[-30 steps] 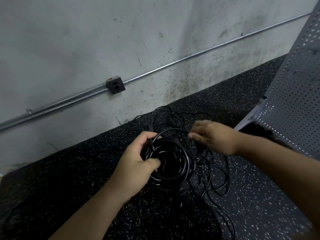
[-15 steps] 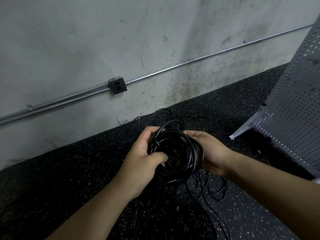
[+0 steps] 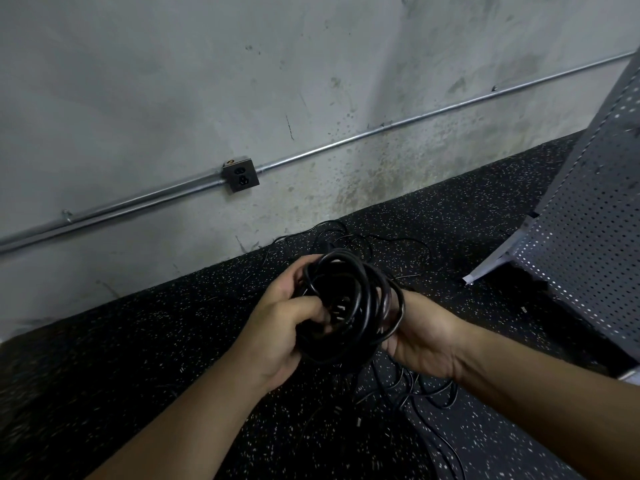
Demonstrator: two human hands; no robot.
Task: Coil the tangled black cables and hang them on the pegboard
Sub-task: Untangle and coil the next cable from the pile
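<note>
Black cable coil (image 3: 349,299) — we list it held above the speckled floor (image 3: 173,358), our left hand (image 3: 277,334) with fingers clamped round its left side, our right hand (image 3: 426,337) with fingers curled behind its right side — loose tangled strands (image 3: 415,393) trailing on the floor beneath, pegboard (image 3: 588,254) standing at right.

Stained concrete wall (image 3: 173,81), conduit (image 3: 346,141) with outlet box (image 3: 241,175); black speckled floor (image 3: 138,358).

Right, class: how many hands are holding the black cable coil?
2. The left hand grips the coil on its left side; the right hand holds its right side.
</note>
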